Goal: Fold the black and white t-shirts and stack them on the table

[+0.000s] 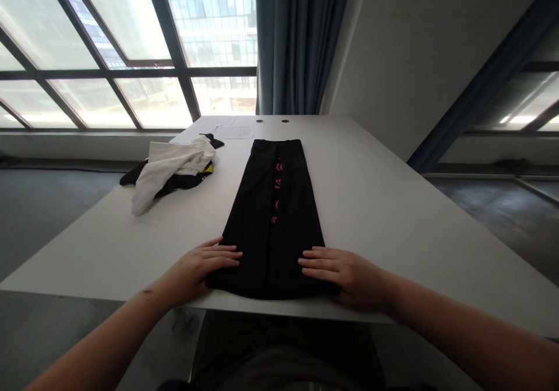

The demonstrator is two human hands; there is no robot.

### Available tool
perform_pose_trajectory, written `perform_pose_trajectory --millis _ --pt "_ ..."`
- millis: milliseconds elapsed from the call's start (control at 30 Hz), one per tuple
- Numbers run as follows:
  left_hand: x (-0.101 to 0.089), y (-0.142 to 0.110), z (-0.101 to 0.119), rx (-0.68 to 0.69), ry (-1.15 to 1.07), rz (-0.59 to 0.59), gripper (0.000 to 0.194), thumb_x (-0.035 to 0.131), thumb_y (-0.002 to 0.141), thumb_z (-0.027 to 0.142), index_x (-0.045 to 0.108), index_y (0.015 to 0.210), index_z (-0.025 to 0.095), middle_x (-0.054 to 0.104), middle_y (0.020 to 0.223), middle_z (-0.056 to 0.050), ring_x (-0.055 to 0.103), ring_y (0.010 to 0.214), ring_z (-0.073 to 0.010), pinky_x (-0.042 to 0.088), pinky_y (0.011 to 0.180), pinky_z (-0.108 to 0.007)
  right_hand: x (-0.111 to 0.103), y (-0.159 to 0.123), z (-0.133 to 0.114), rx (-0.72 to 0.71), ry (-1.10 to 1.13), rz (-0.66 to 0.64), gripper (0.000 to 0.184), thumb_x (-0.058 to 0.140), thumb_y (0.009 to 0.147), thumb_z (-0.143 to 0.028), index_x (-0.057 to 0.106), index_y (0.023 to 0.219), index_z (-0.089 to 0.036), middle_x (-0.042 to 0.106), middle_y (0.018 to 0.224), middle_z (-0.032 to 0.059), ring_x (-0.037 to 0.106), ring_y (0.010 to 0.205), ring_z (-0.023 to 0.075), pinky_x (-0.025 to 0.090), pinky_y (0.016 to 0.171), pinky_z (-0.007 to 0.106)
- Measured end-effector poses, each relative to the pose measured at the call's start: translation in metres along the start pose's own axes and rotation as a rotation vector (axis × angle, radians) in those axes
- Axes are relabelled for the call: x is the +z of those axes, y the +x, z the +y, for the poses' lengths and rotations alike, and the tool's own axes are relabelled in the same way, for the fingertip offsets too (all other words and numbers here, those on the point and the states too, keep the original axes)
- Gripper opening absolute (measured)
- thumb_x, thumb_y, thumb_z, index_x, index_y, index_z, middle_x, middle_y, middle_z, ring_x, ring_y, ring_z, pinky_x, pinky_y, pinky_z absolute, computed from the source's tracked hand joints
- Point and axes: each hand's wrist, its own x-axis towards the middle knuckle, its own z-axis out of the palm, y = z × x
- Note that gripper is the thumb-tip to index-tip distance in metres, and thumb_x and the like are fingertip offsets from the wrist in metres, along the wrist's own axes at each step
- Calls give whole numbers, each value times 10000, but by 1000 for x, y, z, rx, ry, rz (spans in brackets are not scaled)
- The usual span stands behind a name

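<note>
On the white worktop (375,204), the left hand (201,267) and right hand (345,270) rest on opposite edges of a black garment (283,233) at its near end, beside a crumpled white cloth (172,166).

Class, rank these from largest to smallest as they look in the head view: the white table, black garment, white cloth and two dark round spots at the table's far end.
1. White table
2. Black garment
3. White cloth
4. Left dark spot and right dark spot: too alike to rank.

Office-type rm; lg windows (213,18); white tbl (371,204); drk curtain (297,41)
</note>
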Motion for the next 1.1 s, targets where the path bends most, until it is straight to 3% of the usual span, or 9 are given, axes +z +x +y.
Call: perform_pose_trajectory --millis 133,267,367,467,600,733,833,933,1100 --pt "-4 1 15 -33 -71 9 719 520 784 34 595 1446 304 696 1432 -18 673 1301 -208 509 1151 -387 -13 -6 -12 22 83 96 454 579 1002 -209 636 1452 -189 730 1346 149 669 1310 247 555 1113 426" --pt "-26 16 31 -53 -131 5 480 501 908 125 656 1331 292 776 1239 -18 752 1086 -191 568 960 -297 -34 0 -23 89 145 207 267 556 1049 -264 705 1256 -186 802 1098 114 776 1001 189 609 874 285" --pt "-47 41 21 -111 -88 90 318 531 908 210 696 1178 244 782 1067 -38 739 951 -212 557 860 -312 -54 11 -13 315 82 306 273 538 1048 -381 736 997 -200 766 838 67 722 757 186 558 735 294" --pt "-61 78 -10 -268 -91 211 221 577 910 338 680 1047 198 715 852 -29 651 767 -194 504 702 -297 -71 29 17 617 85 322 425 525 1005 -541 688 802 -205 665 695 37 616 658 191 493 680 314" --pt "-60 123 -65 -400 -269 275 378 625 901 552 651 969 181 640 780 -13 586 733 -180 451 652 -287 -76 53 72 859 275 328 470 559 927 -633 706 892 -188 690 782 48 627 752 227 477 710 326" --pt "-48 132 -97 -535 -235 113 451 700 828 591 673 1034 191 648 780 1 592 719 -187 431 667 -299 -62 58 110 935 256 179 391 644 857 -559 709 878 -175 665 751 37 592 719 207 432 702 316" --pt "-46 122 -97 -521 -136 18 549 708 834 544 628 1274 225 676 842 5 625 755 -201 439 698 -304 -55 51 114 900 149 99 318 662 841 -499 675 881 -184 612 723 2 559 695 182 382 674 299" --pt "-49 115 -88 -493 -79 -26 677 659 885 510 479 1492 270 683 880 7 644 767 -208 445 707 -306 -57 45 107 909 175 53 302 662 846 -459 636 1000 -201 577 685 -41 544 657 166 375 660 288" --pt "-50 116 -73 -526 77 -79 638 577 956 505 442 1546 307 673 833 8 648 733 -224 407 662 -307 -64 42 95 921 165 115 507 639 897 -421 519 1350 -227 671 779 -26 621 697 186 427 688 298"
